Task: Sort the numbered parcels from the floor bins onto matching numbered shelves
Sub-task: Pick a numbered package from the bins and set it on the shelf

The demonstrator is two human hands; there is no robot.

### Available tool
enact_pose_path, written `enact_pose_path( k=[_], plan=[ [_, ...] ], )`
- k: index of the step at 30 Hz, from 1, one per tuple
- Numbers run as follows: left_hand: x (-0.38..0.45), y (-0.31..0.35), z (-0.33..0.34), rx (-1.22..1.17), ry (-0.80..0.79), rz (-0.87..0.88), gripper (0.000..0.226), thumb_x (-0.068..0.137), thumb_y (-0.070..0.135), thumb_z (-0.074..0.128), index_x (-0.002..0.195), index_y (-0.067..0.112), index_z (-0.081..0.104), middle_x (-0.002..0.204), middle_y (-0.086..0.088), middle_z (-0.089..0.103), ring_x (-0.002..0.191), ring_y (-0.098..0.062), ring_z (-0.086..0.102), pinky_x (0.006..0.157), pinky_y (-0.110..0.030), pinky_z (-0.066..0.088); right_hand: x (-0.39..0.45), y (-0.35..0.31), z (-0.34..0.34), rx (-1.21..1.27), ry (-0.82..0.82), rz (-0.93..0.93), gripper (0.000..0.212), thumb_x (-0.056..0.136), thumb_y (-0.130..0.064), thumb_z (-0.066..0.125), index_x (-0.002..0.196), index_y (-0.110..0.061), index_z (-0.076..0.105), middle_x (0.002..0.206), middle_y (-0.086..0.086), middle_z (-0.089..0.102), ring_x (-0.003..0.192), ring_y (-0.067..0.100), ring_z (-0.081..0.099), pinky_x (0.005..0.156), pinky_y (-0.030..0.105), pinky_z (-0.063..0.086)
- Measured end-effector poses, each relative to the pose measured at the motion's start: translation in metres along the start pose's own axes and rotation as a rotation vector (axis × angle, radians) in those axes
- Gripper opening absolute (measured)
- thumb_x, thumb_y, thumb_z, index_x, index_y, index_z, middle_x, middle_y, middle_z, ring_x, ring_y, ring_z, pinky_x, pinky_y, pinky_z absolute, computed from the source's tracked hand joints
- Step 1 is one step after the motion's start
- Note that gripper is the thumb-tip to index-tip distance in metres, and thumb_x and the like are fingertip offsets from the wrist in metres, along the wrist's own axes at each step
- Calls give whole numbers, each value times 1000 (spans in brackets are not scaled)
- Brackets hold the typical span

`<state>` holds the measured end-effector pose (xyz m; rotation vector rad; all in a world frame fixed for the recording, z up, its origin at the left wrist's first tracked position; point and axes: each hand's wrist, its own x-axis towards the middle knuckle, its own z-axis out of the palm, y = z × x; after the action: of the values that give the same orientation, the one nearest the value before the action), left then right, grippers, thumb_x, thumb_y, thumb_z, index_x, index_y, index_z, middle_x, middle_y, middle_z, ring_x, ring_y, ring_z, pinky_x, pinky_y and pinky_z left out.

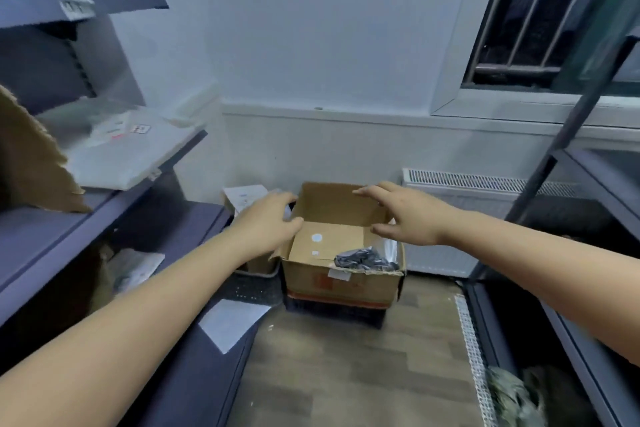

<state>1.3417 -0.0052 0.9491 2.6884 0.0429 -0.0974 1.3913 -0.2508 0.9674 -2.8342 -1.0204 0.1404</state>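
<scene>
An open cardboard box (343, 279) stands on a dark crate on the floor by the far wall. Inside it lie a flat brown parcel (327, 243) with a white round sticker and a dark crumpled bag (363, 258). My left hand (268, 222) reaches over the box's left rim, fingers curled at the flap; whether it grips is unclear. My right hand (403, 213) hovers over the right rim with fingers spread, holding nothing. A second bin (258, 265) with a white parcel (244, 199) stands just left of the box.
Dark metal shelves (114, 198) run along the left, bearing a white flat parcel (131, 149) and torn cardboard (31, 156). Another shelf rack (568, 135) stands on the right. A radiator (460, 184) sits behind the box. A white paper (232, 321) lies on the low left shelf.
</scene>
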Motion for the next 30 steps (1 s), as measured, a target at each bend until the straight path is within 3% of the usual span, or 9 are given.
enact_pose_path(
  k=[4, 7, 10, 15, 17, 20, 23, 26, 30],
  plan=[
    [75, -10, 28, -5, -92, 37, 51, 93, 35, 52, 143, 24, 43, 143, -3, 49, 123, -22, 51, 98, -34, 43, 41, 42, 30, 102, -45, 131, 64, 93, -31, 58, 149, -27, 28, 148, 1, 36, 123, 19, 50, 101, 34, 41],
    [122, -11, 51, -23, -179, 53, 50, 95, 32, 52, 143, 21, 43, 139, -5, 52, 109, -22, 57, 89, -31, 45, 68, 68, 57, 147, -99, 207, 63, 92, -33, 59, 148, -27, 30, 147, 4, 38, 124, 23, 49, 102, 38, 42],
    [169, -11, 78, -30, -255, 65, 49, 95, 30, 50, 142, 17, 44, 143, -5, 50, 121, -22, 52, 96, -32, 43, 95, 94, 86, 184, -160, 257, 62, 93, -32, 59, 147, -26, 31, 147, 4, 39, 124, 26, 48, 102, 40, 42],
    [242, -18, 137, -106, -374, -56, 52, 93, 33, 50, 143, 19, 44, 116, -1, 59, 88, -17, 52, 74, -28, 44, 141, 151, 138, 226, -284, 281, 62, 93, -33, 57, 148, -23, 30, 149, 7, 38, 123, 27, 49, 95, 39, 46],
    [270, -22, 162, -128, -415, -106, 51, 93, 30, 51, 142, 18, 44, 124, -4, 55, 86, -17, 51, 68, -27, 39, 159, 178, 160, 258, -328, 310, 62, 93, -32, 57, 148, -22, 30, 150, 6, 38, 127, 28, 47, 99, 41, 44],
    [308, -27, 199, -166, -492, -195, 50, 93, 30, 51, 141, 16, 45, 134, -8, 53, 101, -20, 55, 80, -28, 45, 181, 219, 192, 301, -413, 376, 61, 93, -33, 56, 148, -21, 31, 145, 8, 41, 126, 30, 48, 96, 42, 46],
    [347, -31, 232, -208, -551, -302, 49, 95, 30, 50, 140, 12, 45, 134, -7, 52, 119, -24, 51, 92, -30, 40, 197, 254, 227, 322, -493, 422, 56, 94, -34, 54, 145, -17, 35, 143, 8, 43, 125, 31, 49, 93, 41, 46],
    [377, -37, 266, -250, -583, -389, 42, 97, 30, 49, 134, 11, 49, 129, -10, 55, 108, -22, 53, 88, -29, 40, 209, 281, 261, 367, -558, 479, 54, 97, -37, 50, 144, -16, 36, 142, 9, 45, 126, 31, 48, 94, 38, 44],
    [409, -50, 312, -264, -632, -510, 25, 97, 29, 47, 113, 14, 58, 118, -8, 59, 108, -26, 54, 95, -34, 43, 223, 311, 302, 449, -627, 665, 43, 100, -39, 43, 131, -10, 48, 133, 17, 55, 121, 34, 52, 88, 36, 44]
  ],
)
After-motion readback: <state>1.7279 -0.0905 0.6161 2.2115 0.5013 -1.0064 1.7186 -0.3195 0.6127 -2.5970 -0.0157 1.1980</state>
